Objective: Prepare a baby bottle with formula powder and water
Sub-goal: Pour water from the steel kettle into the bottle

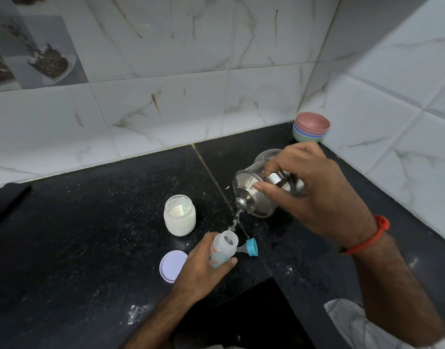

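Both forearms enter from the lower edge. Left hand (206, 263) grips the small translucent baby bottle with a printed pattern (222, 249), fingers and thumb curled round its body; the bottle is tilted, its open neck pointing up toward the right hand. Right hand (314, 190), with a red thread band (367, 239) at the wrist, holds the lidded stainless-steel jug (256, 195) by its handle, thumb pressed on the lid. The jug is tipped toward the left hand, and a thin stream of water (235, 220) falls from its spout to the bottle mouth. Just right of the left hand lies the clear teat with a blue screw ring (249, 247), on its side on the black speckled stone counter (90, 235). Left of the left hand, partly under it, lies a flat lilac round lid (171, 265). Beyond the left hand stands an open glass jar of white powder (180, 215) with a pale green scoop (183, 206) inside. Beyond the right hand, in the corner, sits a stack of pastel bowls (311, 131).
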Demonstrator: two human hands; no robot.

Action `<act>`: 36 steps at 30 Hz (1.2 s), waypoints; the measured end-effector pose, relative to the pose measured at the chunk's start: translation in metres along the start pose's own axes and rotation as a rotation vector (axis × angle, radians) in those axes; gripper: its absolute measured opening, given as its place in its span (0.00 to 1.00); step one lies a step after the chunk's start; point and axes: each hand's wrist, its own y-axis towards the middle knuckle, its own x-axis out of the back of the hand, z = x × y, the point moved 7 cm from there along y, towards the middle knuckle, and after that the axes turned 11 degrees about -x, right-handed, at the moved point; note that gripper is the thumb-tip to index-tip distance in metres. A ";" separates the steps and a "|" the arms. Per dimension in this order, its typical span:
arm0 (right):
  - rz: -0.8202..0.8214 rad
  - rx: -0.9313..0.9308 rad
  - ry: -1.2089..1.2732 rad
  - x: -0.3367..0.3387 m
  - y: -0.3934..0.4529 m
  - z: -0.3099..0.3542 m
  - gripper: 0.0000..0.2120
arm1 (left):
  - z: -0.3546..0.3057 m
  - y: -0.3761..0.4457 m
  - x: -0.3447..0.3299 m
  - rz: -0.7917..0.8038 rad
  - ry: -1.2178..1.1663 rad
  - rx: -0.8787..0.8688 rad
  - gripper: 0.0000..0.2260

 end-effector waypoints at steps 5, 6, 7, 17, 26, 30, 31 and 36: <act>0.003 -0.057 0.071 -0.007 0.002 -0.010 0.09 | -0.003 0.001 0.002 -0.022 -0.030 -0.013 0.23; 0.011 -0.087 0.108 -0.011 0.003 -0.017 0.10 | -0.005 0.001 0.003 -0.028 -0.041 -0.019 0.23; 0.026 -0.130 0.153 -0.016 0.003 -0.023 0.10 | -0.008 0.002 0.004 -0.034 -0.050 -0.028 0.23; 0.072 -0.650 0.816 -0.086 -0.017 -0.109 0.11 | -0.018 0.004 0.019 -0.114 -0.085 -0.044 0.21; -0.084 -1.116 1.233 -0.198 -0.058 -0.178 0.12 | -0.013 -0.001 0.041 -0.259 -0.071 -0.002 0.20; -0.215 -1.271 1.192 -0.240 -0.072 -0.196 0.13 | -0.014 -0.006 0.054 -0.351 -0.069 -0.009 0.21; -0.251 -1.296 1.200 -0.246 -0.074 -0.200 0.13 | -0.015 -0.008 0.057 -0.368 -0.072 -0.012 0.22; -0.366 -1.284 1.155 -0.259 -0.065 -0.210 0.09 | -0.010 -0.014 0.067 -0.431 -0.086 -0.008 0.25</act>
